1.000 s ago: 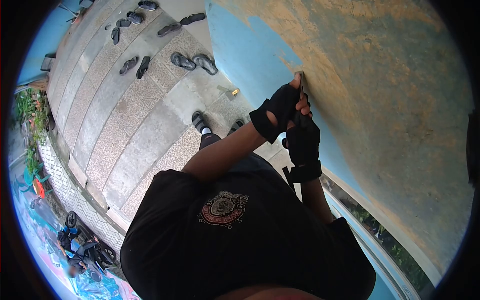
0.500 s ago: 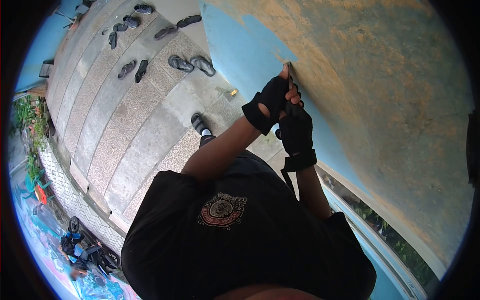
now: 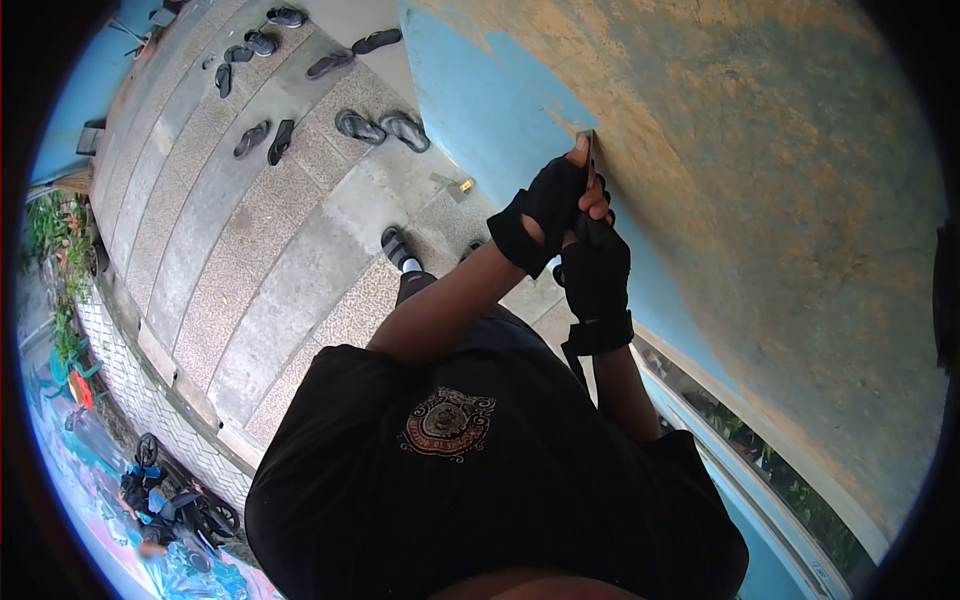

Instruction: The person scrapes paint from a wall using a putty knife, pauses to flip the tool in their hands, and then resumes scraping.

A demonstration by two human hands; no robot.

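Note:
Both of my hands wear black fingerless gloves and are up against a wall point(image 3: 700, 130) with worn, brownish bare patches and blue paint. My left hand point(image 3: 553, 205) is closed round the front of a scraper point(image 3: 590, 147), thumb along its flat metal blade. Close behind it, my right hand point(image 3: 597, 270) is wrapped round the rear part, where the handle is mostly hidden by the glove. The blade's tip meets the wall at the border between blue paint and bare patch.
Several sandals and shoes point(image 3: 358, 127) lie on the striped tile floor point(image 3: 250, 285) to the left. A small yellow item point(image 3: 466, 185) is on the floor by the wall's base. Far left are plants point(image 3: 75, 235), a motorbike point(image 3: 200, 512) and a person point(image 3: 150, 535).
Both hands and the scraper have shifted slightly right and down in the view, along the wall. More of the blade's flat face shows. A second shoe now peeks out beside my left forearm.

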